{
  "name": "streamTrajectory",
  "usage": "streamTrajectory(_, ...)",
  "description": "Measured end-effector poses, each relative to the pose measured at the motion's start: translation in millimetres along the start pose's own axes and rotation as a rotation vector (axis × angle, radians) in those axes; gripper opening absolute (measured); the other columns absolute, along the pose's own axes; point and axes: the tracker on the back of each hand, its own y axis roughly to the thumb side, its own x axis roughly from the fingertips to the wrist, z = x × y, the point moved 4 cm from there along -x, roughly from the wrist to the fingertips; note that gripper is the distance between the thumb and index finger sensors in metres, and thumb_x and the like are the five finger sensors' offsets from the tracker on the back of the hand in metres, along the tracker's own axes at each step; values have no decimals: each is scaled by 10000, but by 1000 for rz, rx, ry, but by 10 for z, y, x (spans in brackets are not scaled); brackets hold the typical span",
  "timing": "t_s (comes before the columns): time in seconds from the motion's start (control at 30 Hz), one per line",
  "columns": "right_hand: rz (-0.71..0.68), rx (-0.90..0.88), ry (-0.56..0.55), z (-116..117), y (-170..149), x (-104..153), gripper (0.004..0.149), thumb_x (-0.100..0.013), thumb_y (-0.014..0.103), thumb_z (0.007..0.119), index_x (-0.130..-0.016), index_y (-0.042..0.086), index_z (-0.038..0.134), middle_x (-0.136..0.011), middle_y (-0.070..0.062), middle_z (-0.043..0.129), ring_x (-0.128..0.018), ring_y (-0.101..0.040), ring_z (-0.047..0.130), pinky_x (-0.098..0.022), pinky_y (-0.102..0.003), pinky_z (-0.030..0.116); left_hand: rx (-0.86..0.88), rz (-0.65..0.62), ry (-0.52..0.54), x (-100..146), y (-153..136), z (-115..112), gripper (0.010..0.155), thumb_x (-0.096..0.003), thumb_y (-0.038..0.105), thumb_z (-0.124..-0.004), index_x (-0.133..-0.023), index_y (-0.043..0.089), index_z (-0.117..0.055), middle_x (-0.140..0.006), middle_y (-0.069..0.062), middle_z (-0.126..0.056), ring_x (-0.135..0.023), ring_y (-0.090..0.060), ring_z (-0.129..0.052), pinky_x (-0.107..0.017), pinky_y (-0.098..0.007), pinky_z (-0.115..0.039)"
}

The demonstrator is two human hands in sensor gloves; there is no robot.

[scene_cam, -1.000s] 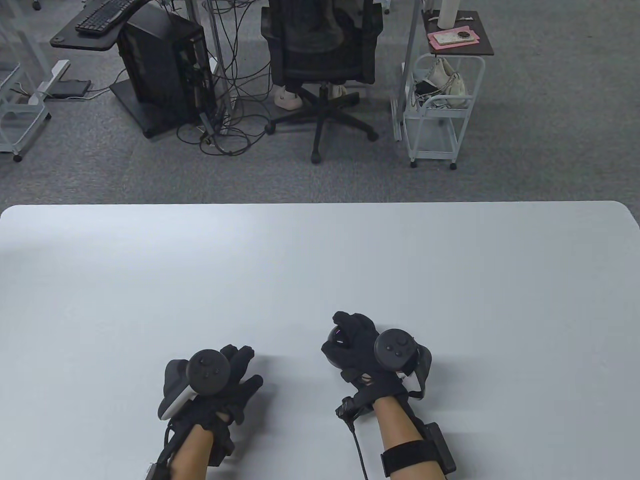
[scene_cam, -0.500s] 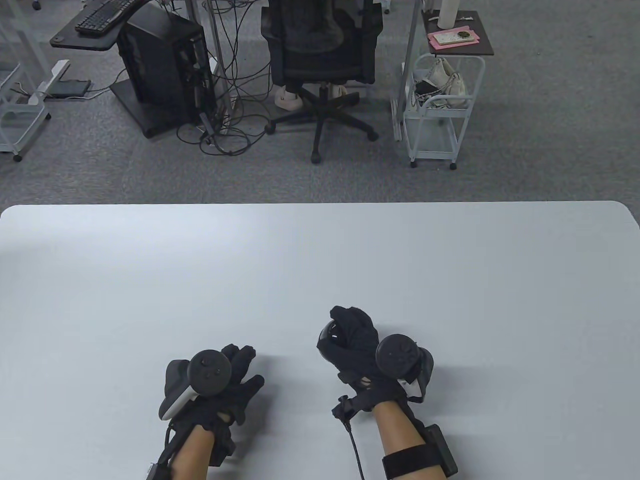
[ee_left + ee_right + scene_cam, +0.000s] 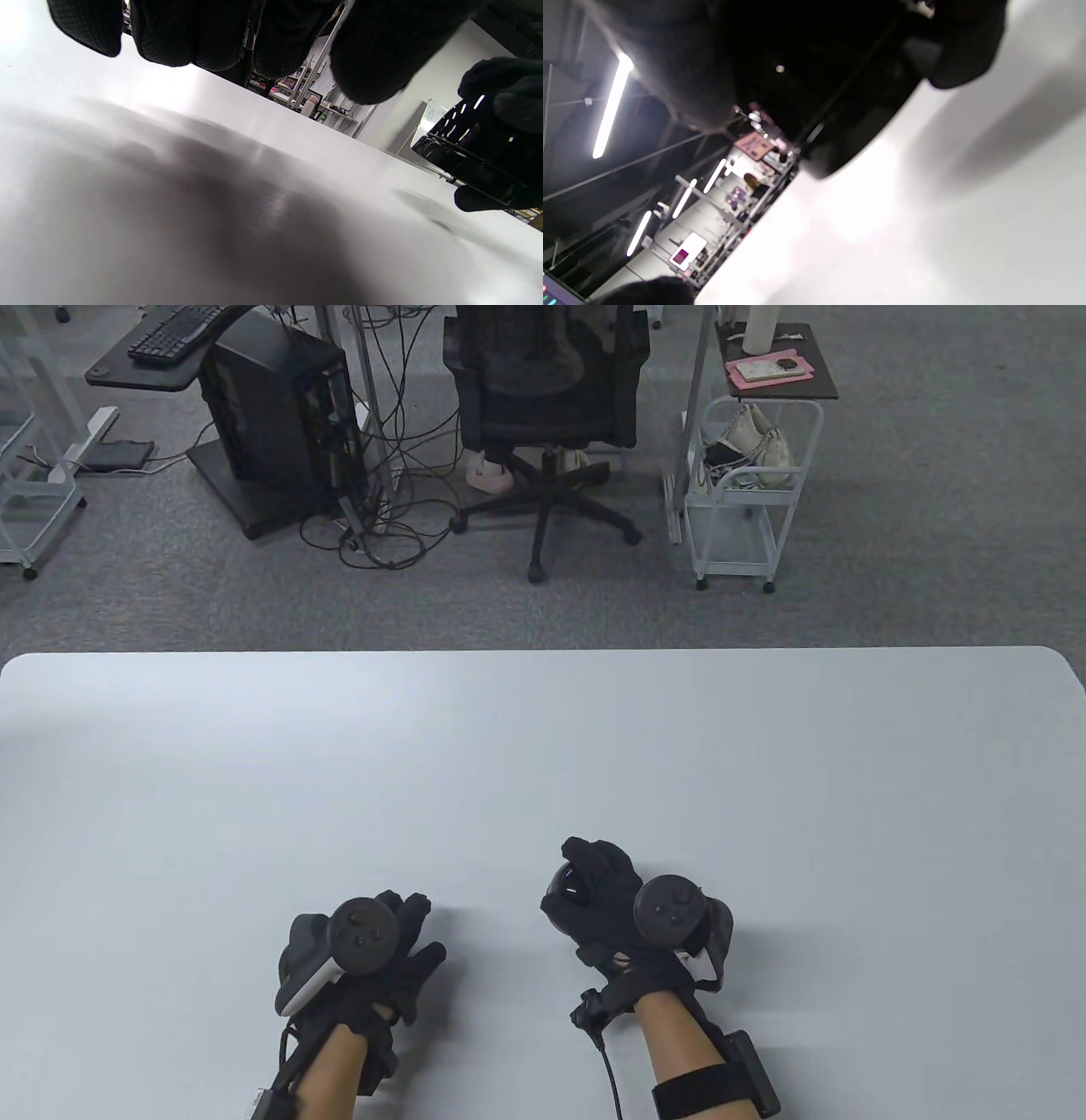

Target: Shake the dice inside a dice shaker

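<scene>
My right hand (image 3: 598, 891) grips a black dice shaker (image 3: 562, 887) and holds it tilted just above the white table (image 3: 543, 746), right of centre near the front edge. In the left wrist view the shaker (image 3: 471, 156) shows at the right, black and glossy, with my right fingers wrapped over it. In the right wrist view the shaker (image 3: 814, 80) fills the top as a dark mass. No dice are visible. My left hand (image 3: 399, 933) rests on the table to the left, holding nothing, its fingers (image 3: 169, 29) hanging loosely over the surface.
Beyond the table's far edge stand an office chair (image 3: 543, 398), a computer tower (image 3: 280, 424) with cables, and a white wire cart (image 3: 747, 492). A cable (image 3: 607, 1060) runs from my right wrist across the table.
My right hand has moved the shaker slightly up-left and back down, changing its tilt. My left hand has barely shifted.
</scene>
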Motion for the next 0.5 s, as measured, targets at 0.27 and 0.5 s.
streamTrajectory(0.27, -10, 31, 60, 105, 112, 10, 654, -550, 435, 872, -1096, 310, 533, -1106, -262, 427, -978, -584, 523, -586, -717, 718, -43, -10, 20, -12, 58, -26, 676, -523, 526, -761, -1092, 230, -546, -1122, -231, -532, -1009, -513, -561, -663, -687, -562)
streamTrajectory(0.5, -367, -70, -152, -284, 796, 209, 661, -548, 472, 853, -1094, 354, 500, -1121, -213, 424, -1012, -536, 524, -619, -685, 734, -118, -9, 2, -49, 106, -114, 669, -521, 527, -761, -1087, 235, -557, -1119, -218, -555, -1008, -502, -585, -662, -683, -574)
